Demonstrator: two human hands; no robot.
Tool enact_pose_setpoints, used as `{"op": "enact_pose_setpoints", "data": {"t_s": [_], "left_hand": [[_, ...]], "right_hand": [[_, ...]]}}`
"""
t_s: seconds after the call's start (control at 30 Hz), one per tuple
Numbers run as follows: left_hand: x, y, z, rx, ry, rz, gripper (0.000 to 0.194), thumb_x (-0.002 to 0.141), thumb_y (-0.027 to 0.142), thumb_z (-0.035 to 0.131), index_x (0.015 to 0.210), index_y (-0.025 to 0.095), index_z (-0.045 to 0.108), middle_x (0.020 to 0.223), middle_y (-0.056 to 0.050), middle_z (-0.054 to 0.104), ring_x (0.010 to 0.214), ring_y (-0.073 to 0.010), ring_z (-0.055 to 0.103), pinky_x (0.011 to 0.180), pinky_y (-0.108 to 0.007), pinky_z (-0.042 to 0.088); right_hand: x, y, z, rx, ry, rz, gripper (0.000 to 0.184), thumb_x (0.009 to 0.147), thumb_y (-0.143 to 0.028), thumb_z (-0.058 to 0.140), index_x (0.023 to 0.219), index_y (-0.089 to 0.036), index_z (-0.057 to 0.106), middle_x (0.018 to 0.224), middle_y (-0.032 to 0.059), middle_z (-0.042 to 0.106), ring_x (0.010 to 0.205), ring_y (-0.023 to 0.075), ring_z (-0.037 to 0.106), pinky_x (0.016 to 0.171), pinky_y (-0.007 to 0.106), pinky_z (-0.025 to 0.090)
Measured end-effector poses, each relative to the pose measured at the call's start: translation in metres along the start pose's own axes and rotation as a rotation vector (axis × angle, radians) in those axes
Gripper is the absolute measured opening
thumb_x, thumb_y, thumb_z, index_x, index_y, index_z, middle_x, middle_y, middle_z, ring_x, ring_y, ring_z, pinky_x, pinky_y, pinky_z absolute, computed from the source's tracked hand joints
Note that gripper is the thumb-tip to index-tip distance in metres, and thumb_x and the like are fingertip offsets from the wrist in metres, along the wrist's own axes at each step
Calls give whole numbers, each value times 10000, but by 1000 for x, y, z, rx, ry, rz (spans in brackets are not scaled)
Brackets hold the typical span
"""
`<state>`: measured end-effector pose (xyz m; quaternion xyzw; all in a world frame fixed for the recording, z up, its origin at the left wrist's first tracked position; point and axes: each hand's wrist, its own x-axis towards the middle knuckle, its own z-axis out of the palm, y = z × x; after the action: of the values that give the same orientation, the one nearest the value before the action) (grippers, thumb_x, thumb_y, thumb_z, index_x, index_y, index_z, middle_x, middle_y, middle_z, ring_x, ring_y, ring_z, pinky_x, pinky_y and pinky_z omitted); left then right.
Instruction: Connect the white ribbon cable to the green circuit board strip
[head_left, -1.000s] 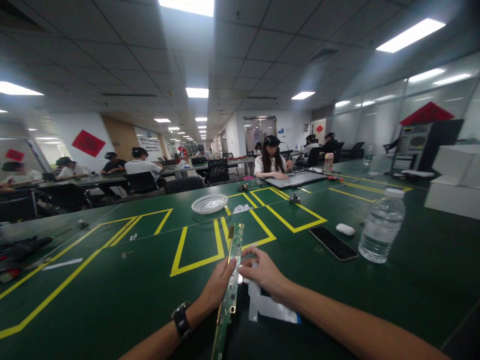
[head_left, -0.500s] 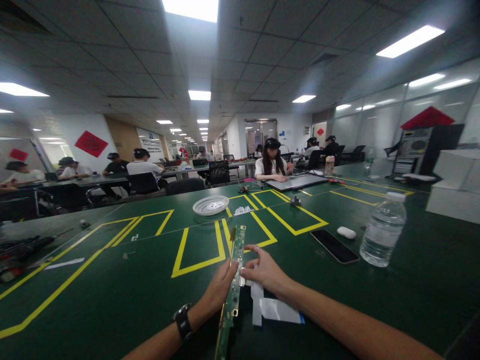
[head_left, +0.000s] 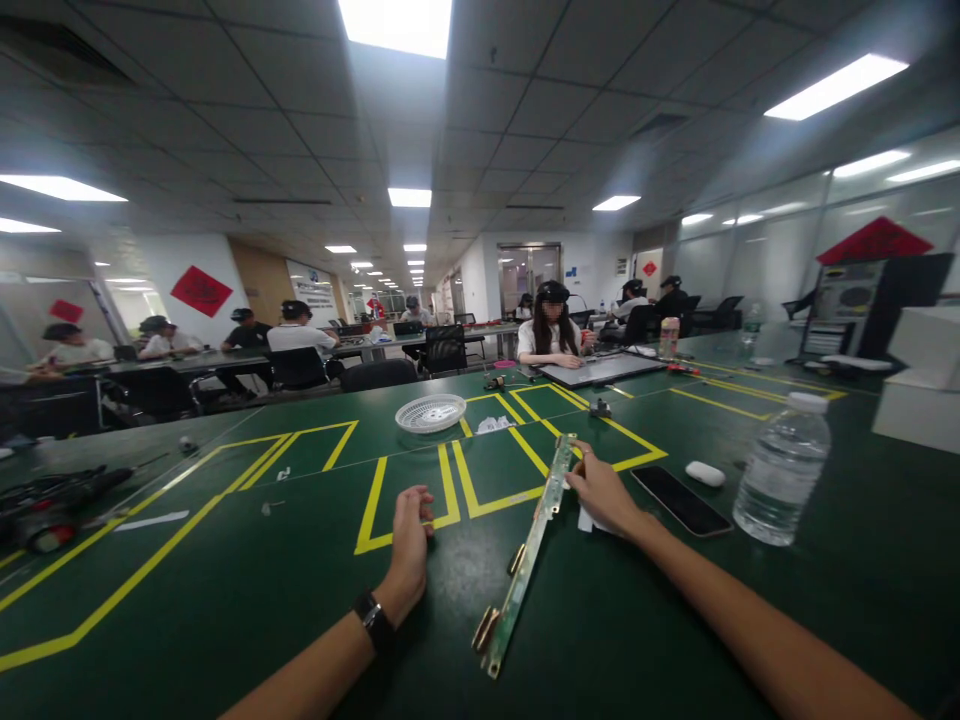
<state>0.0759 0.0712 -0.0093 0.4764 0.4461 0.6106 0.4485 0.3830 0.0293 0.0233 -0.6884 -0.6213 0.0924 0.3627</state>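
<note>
A long, narrow green circuit board [head_left: 534, 555] with gold-coloured connectors along its left edge is tilted over the table. My right hand [head_left: 602, 490] grips it near its far end, fingers closed on the edge. To the left, my left hand [head_left: 412, 535] is off the board, fingers loosely curled and apart, with nothing in them. A white ribbon cable [head_left: 586, 521] shows only in part, mostly hidden behind my right hand and forearm.
On the green table [head_left: 247, 600] with yellow tape lines are a phone [head_left: 681, 501], a white earbud case [head_left: 705, 474], a water bottle [head_left: 784, 470] and a white plastic basket [head_left: 430, 428]. A power tool [head_left: 56, 508] lies far left. A co-worker sits opposite at a flat panel [head_left: 604, 372].
My left hand has let go of the circuit board and moved left. My right hand has carried the board to the right, and its near end has swung into view.
</note>
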Motion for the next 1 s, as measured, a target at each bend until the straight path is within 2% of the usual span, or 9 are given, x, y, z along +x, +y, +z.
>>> {"op": "enact_pose_setpoints", "data": {"t_s": [0.07,0.1,0.2,0.33,0.47,0.57,0.73,1.0], "left_hand": [[1,0,-1,17,8,-4,329,861,497,450,976,209,559,929,-24,560,689,-117,503,523,-194,391],[0,1,-1,11,-11,6,328,856,499,456,977,212,557,924,-22,560,681,-116,504,524,-196,391],[-4,5,4,-32,-86,25,323,842,510,476,969,219,538,884,-2,547,632,-102,497,505,-194,383],[-5,6,6,-53,-119,15,297,846,489,477,964,220,519,858,13,522,592,-85,486,480,-183,369],[-5,4,6,-64,-160,7,298,849,481,479,949,204,530,838,13,528,573,-76,485,471,-178,364],[-8,6,9,-52,-212,13,319,829,500,511,892,189,545,801,12,539,551,-74,472,465,-180,350],[-16,15,14,-26,-315,32,309,810,493,558,833,184,565,739,24,528,545,-73,456,481,-184,350],[-17,14,12,-2,-363,24,309,833,493,543,868,187,572,751,19,536,569,-78,472,500,-186,364]], "right_hand": [[4,13,-6,-335,-7,1,339,858,-256,526,1175,-142,566,982,131,591,958,257,548,806,348,390],[4,17,-7,-457,-17,11,279,855,-267,531,1090,-139,610,1031,159,571,1003,289,521,814,369,382],[3,19,-5,-597,-43,-27,235,859,-270,513,1023,-149,631,1104,178,529,1057,316,466,829,392,367],[3,18,0,-552,-60,-168,215,840,-179,481,1007,-157,615,1094,145,531,1042,266,458,856,351,347],[6,27,1,-491,-93,-216,162,810,-126,468,882,-157,610,1048,110,539,1001,228,469,861,321,335],[9,35,2,-456,-122,-250,158,810,-121,465,882,-162,599,1001,88,543,970,208,473,869,310,330],[9,38,6,-433,-142,-271,196,834,-122,439,947,-172,591,1047,84,537,993,200,465,871,309,321],[10,43,10,-430,-84,-253,201,802,-106,446,960,-140,566,1036,98,545,983,203,460,880,306,321]]}}
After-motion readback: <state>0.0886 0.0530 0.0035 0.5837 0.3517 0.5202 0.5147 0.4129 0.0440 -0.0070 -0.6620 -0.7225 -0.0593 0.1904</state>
